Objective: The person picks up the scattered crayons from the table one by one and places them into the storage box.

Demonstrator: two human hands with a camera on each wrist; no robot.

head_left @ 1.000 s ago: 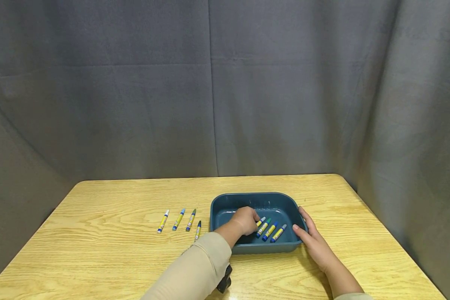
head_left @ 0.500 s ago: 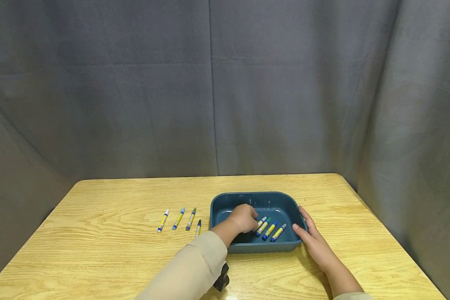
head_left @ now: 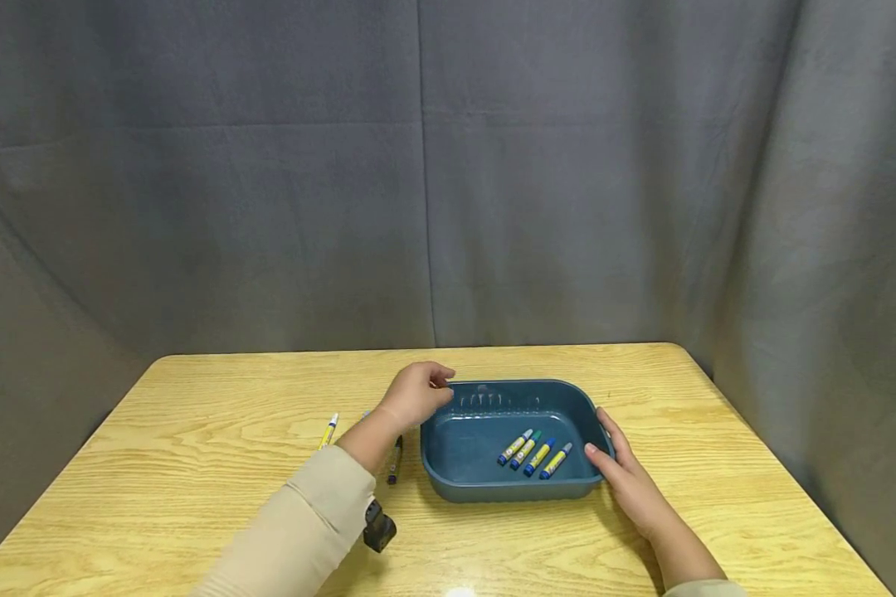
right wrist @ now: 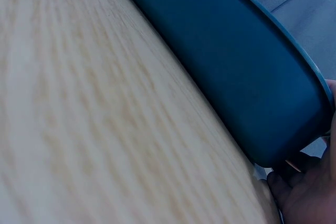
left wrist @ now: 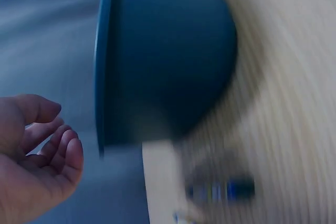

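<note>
A dark teal plastic bin [head_left: 511, 494] sits on the table with several yellow-wrapped crayons [head_left: 539, 457] lying side by side in its right half. My left hand [head_left: 418, 396] hovers at the bin's back left rim, fingers loosely bent. In the left wrist view that hand [left wrist: 39, 156] holds nothing. My right hand [head_left: 633, 489] grips the bin's right end, thumb over the rim and fingers outside. The right wrist view shows the hand [right wrist: 310, 190] against the bin's outer wall [right wrist: 231, 72].
Left of the bin, a dark-tipped crayon [head_left: 395, 461] and a white-tipped crayon [head_left: 329, 431] lie on the wooden table [head_left: 216, 414]. A light-blue tip [head_left: 366, 414] peeks from behind my left forearm. Grey curtains [head_left: 284, 207] hang behind and beside the table.
My left hand has let go of a crayon in the bin and moved up and left to the rim, emptied. The right hand has stayed on the bin.
</note>
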